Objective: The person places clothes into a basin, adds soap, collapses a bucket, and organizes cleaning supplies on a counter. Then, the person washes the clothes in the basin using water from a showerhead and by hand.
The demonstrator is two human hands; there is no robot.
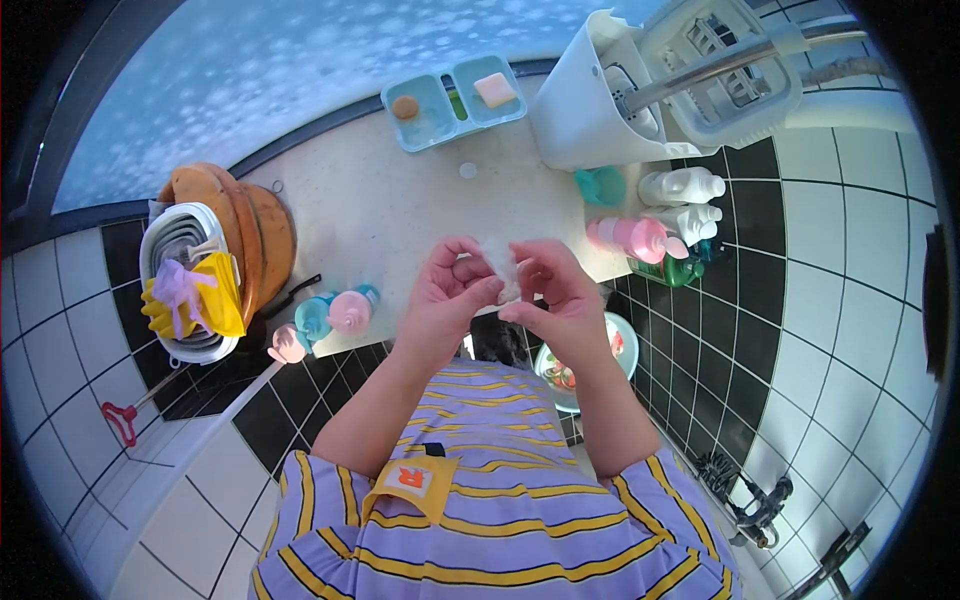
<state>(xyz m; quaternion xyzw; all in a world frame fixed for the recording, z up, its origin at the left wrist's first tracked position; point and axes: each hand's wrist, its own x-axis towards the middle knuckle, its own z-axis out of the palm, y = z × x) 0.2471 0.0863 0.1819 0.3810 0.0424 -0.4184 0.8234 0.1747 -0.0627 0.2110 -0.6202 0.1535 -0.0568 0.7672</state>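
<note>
My left hand (452,292) and my right hand (558,298) meet over the front edge of the pale counter (390,205). Between them is a small crumpled whitish piece (502,262), thin and partly see-through; its exact kind does not show. The left thumb and fingers pinch its left side. On the other side, the right thumb and curled fingers close on its lower right edge. Beyond the hands, a small round white disc (468,171) lies on the counter. A pink bottle (640,238) stands to the right of my right hand.
A blue two-part soap dish (455,105) sits by the window. At right are a white bin (590,110), white bottles (682,186) and a teal cup (601,186). Left are a wooden tub (265,235), stacked basins with yellow gloves (222,295), and pump bottles (350,312). Below is a patterned basin (628,345).
</note>
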